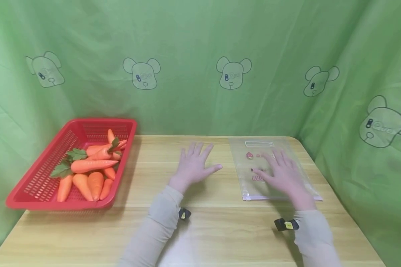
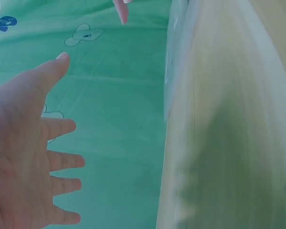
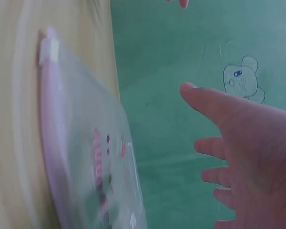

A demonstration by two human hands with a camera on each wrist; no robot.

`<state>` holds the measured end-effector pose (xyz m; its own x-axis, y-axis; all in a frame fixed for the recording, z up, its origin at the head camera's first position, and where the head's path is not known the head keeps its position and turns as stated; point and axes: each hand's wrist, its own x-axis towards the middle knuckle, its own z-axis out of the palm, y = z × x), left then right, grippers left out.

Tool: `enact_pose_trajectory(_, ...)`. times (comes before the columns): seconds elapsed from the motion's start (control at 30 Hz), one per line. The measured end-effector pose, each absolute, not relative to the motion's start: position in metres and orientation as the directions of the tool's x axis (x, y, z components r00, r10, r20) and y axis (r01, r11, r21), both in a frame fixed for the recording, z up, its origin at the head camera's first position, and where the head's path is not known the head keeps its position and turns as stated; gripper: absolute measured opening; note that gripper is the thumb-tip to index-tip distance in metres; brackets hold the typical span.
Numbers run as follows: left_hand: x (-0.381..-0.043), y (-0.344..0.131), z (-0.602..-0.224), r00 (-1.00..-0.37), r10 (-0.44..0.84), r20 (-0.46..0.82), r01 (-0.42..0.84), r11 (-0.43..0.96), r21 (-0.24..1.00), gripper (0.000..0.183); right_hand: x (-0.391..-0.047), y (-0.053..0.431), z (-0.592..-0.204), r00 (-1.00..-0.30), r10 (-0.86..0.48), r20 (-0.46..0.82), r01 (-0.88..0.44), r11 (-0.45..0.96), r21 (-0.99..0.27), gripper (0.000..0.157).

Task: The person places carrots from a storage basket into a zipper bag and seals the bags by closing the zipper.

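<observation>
My left hand (image 1: 194, 165) hovers over the middle of the table, fingers spread and straight, holding nothing. In the left wrist view the palm of that hand (image 2: 19, 152) shows with its thumb held apart. My right hand (image 1: 284, 174) is spread above a clear zip bag (image 1: 238, 163), also with nothing in it. The bag lies flat at the table's right side, printed with small red pictures, its pinkish slider edge (image 3: 50, 109) toward me. In the right wrist view a gap shows between the bag and the right hand (image 3: 262, 157).
On the left of the table stands a red plastic basket (image 1: 20, 193) with several orange carrots (image 1: 93, 166), some with green leaves. The table (image 1: 220, 226) is light wood. A green curtain (image 1: 187, 107) with bear-head prints hangs behind it and along the sides.
</observation>
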<state>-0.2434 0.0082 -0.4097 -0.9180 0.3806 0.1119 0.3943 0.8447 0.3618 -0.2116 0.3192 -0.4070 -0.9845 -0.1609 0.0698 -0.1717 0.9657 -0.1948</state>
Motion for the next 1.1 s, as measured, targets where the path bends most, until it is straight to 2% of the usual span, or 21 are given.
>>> enact_pose_trajectory(0.17,-0.241,0.021,-0.411,-0.905,0.405,0.132,0.425,0.837,0.344,0.083,-0.205,0.335,-0.410,-0.983,-0.165,0.078,-0.175,0.973,-0.148,0.086)
enact_pose_trajectory(0.53,-0.234,0.049,-0.414,-0.869,0.472,0.148,0.492,0.790,0.367,0.078,-0.192,0.372,-0.417,-0.971,-0.167,0.172,-0.199,0.962,-0.186,0.082)
enact_pose_trajectory(0.87,-0.226,0.074,-0.423,-0.825,0.532,0.189,0.562,0.740,0.370,0.071,-0.182,0.400,-0.422,-0.977,-0.148,0.157,-0.182,0.955,-0.236,0.078)
enact_pose_trajectory(1.1,-0.221,0.090,-0.431,-0.806,0.559,0.192,0.588,0.725,0.359,0.068,-0.175,0.418,-0.426,-0.978,-0.154,0.143,-0.193,0.926,-0.324,0.072)
